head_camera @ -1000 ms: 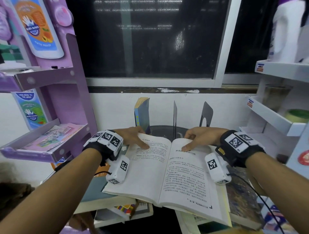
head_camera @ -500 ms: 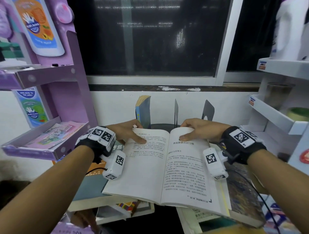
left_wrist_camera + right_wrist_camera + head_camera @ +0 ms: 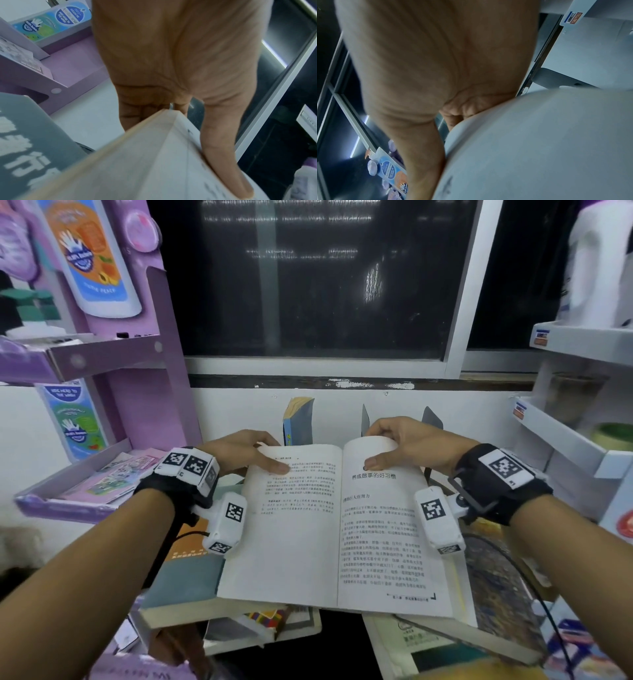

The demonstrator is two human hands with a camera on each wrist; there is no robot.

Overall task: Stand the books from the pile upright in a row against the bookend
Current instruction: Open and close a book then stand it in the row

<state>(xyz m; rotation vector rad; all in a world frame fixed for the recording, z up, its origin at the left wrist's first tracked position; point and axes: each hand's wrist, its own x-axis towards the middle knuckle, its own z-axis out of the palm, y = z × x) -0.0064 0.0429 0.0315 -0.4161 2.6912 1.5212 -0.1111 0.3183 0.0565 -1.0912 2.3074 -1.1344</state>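
In the head view, the open book [image 3: 337,525] is lying on the pile [image 3: 191,587], near the blue book [image 3: 298,421] standing by the bookend [image 3: 432,419]. Its top edge is lifting higher than a moment ago, so it is likely closing soon.

In the left wrist view, the left hand [image 3: 171,67] is pinching the left pages.

In the right wrist view, the right hand [image 3: 428,60] is curling round the bulging right pages.

We are reaching both forearms forward, wrists level. Our left hand [image 3: 239,455] is gripping with its thumb laid flat on top and fingers curled beneath; our right hand [image 3: 407,448] is mirroring it, thumb pressing down, fingers wrapping underneath.
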